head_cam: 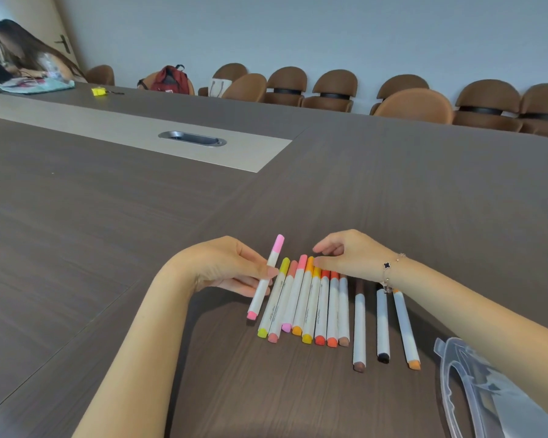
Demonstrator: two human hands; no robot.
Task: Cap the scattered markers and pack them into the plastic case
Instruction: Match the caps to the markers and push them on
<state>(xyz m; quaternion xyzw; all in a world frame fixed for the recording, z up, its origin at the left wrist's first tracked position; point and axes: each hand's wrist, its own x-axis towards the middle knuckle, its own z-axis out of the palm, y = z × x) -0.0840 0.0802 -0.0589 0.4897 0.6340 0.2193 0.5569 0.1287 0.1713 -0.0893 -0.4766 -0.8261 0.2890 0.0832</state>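
Left hand (231, 268) has a pink marker (265, 277) pinched between thumb and fingers, so that grip is closed on it. The marker is capped at both ends and tilted, near end low by the desk (108, 232), far end up. Right beside it, to the right, a row of capped markers (307, 298) lies side by side touching each other: yellow, salmon, pink, oranges, reds, a tan one. The right hand (345, 252) sits over the far ends of that row with fingers loosely bent, the lower ones seeming to touch the orange caps; its grip holds nothing. There's a bracelet (389, 273) on that wrist.

Further right, three more markers lie a bit apart: a brown marker (359, 327), a black marker (382, 327), and an orange marker (405, 330) partly under the wrist. The clear plastic case (475, 387) is at the near right corner, partly cut off by the frame edge.

Far side: brown chairs (336, 90), a red backpack (170, 79), another person seated at far left.
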